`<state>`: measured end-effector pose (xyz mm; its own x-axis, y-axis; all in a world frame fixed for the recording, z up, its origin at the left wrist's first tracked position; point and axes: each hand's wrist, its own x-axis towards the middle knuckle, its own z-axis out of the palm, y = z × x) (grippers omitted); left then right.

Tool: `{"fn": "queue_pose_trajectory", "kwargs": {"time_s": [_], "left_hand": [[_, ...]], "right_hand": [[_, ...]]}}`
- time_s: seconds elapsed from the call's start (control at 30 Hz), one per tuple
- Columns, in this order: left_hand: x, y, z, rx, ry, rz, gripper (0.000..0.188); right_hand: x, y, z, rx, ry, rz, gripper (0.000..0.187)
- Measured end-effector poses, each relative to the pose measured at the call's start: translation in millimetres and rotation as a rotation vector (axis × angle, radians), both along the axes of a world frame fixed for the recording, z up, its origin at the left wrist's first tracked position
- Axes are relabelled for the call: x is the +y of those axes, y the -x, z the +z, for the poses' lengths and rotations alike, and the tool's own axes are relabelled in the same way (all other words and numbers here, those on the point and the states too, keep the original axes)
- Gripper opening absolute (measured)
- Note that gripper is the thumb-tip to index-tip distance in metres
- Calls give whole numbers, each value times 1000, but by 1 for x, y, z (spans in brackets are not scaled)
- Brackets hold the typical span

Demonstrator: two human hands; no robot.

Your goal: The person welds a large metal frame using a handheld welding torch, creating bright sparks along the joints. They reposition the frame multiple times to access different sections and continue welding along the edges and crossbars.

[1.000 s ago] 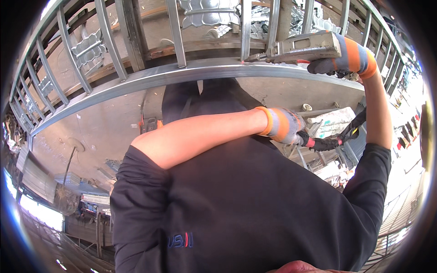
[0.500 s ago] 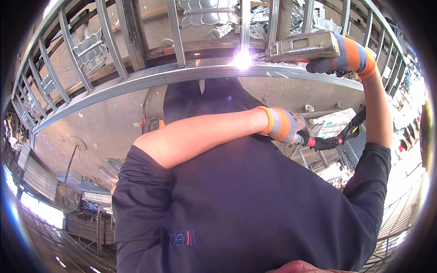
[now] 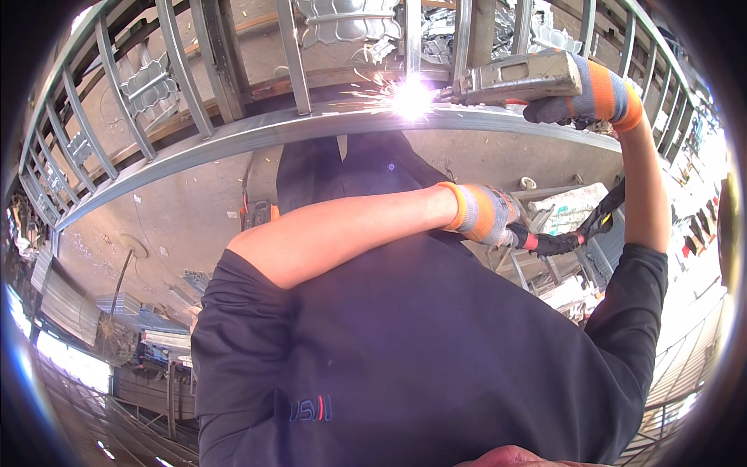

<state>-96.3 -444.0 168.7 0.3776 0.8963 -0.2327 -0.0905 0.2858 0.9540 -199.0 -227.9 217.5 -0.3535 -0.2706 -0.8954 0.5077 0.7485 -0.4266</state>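
Observation:
My right hand (image 3: 593, 97), in a grey and orange striped glove, is raised at the upper right and grips a grey boxy metal tool (image 3: 513, 78). The tool's tip meets a curved grey metal rail (image 3: 233, 140), where a bright white arc (image 3: 410, 99) throws sparks. My left forearm crosses my dark shirt from the left. My left hand (image 3: 486, 214), in the same kind of glove, is closed on a black handled object (image 3: 564, 241) with a red band near my right side.
The rail belongs to a metal railing frame with upright bars (image 3: 292, 54) and ornamental cast panels (image 3: 346, 19). Below lies a dusty concrete floor (image 3: 179, 210) with an orange and black box (image 3: 257, 214). Metal stock and a bench (image 3: 572, 206) stand at the right.
A second ago there was no arc at the tool's tip; a glow appeared and is now brighter, with sparks flying. Both hands have stayed almost in place.

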Motion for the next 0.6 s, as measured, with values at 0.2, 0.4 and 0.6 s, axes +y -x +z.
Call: {"fn": "queue_pose_trajectory", "kwargs": {"time_s": [0.2, 0.4, 0.6], "left_hand": [[3, -3, -2, -7, 27, -8, 52], [9, 2, -1, 16, 59, -107, 51], [9, -2, -2, -2, 40, -47, 52]], "right_hand": [[7, 1, -9, 39, 47, 80, 44], [12, 1, -8, -37, 11, 56, 46], [23, -8, -20, 126, 113, 98, 38]]}}
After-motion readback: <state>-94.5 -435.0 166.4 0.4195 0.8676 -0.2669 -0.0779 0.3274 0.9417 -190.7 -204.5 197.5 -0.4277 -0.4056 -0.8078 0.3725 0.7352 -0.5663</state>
